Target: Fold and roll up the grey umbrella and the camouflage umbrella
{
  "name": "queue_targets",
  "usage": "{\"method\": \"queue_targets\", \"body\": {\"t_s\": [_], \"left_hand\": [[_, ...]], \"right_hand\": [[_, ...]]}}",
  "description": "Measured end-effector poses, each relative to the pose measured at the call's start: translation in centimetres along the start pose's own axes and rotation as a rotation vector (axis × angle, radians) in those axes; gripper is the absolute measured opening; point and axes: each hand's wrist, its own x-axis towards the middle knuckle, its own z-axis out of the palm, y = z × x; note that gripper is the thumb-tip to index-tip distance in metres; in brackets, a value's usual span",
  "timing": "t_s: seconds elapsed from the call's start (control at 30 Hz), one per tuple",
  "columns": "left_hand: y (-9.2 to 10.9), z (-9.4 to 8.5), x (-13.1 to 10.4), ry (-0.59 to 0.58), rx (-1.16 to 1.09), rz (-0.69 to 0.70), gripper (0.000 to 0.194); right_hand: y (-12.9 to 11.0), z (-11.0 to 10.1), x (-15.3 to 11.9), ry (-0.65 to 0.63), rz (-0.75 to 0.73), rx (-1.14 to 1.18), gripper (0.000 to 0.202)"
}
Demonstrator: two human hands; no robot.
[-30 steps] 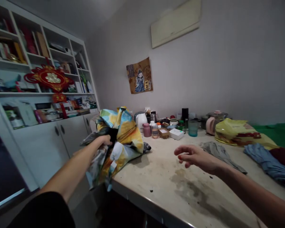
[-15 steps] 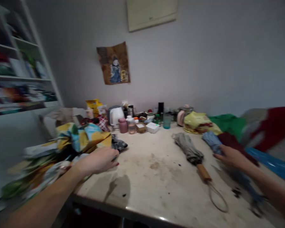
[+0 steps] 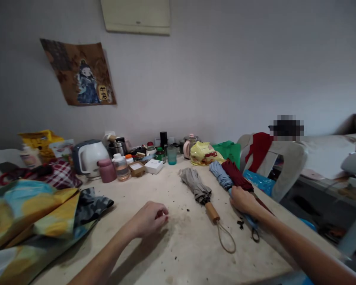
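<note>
My right hand [image 3: 242,199] is closed around the lower part of a folded light-blue umbrella [image 3: 221,174], whose dark strap loop shows below the wrist. A folded dark-red umbrella [image 3: 236,175] lies along its right side. To the left rests a folded grey umbrella [image 3: 195,185] with a wooden handle [image 3: 212,213] and a cord loop. My left hand [image 3: 150,217] hovers low over the middle of the table, its fingers loosely bent with a gap to the thumb and nothing visible in them.
Yellow and blue patterned cloth [image 3: 41,221] covers the table's left side. Along the wall stand a white kettle [image 3: 93,158], a pink jar [image 3: 107,170], a teal cup [image 3: 172,155] and a yellow bag [image 3: 204,153]. A chair [image 3: 293,166] and a blurred-out person are beyond the right edge.
The view has swung to the right. My left hand has moved away from the patterned cloth, over the bare tabletop. My right hand stays on the light-blue umbrella, its fingers now wrapped round it.
</note>
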Motion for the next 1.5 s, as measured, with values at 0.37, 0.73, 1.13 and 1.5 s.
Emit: {"method": "queue_targets", "body": {"t_s": [0.37, 0.73, 1.13, 1.5], "left_hand": [[-2.7, 1.4, 0.1, 0.169, -0.258, -0.028, 0.028], [-3.0, -0.8, -0.1, 0.502, -0.917, -0.02, 0.066], [-5.0, -2.9, -0.7, 0.688, -1.061, -0.011, 0.059], [-1.2, -4.3, -3.7, 0.488, -1.698, 0.51, 0.032]], "right_hand": [[-2.1, -0.8, 0.8, -0.157, 0.112, 0.828, 0.012], [-13.9, -4.7, -5.2, -0.524, -0.435, 1.557, 0.041], [-20.5, -1.2, -6.3, -0.284, -0.753, 0.776, 0.022], [-19.4, -2.3, -4.2, -0.247, -0.444, 1.297, 0.029]]}}
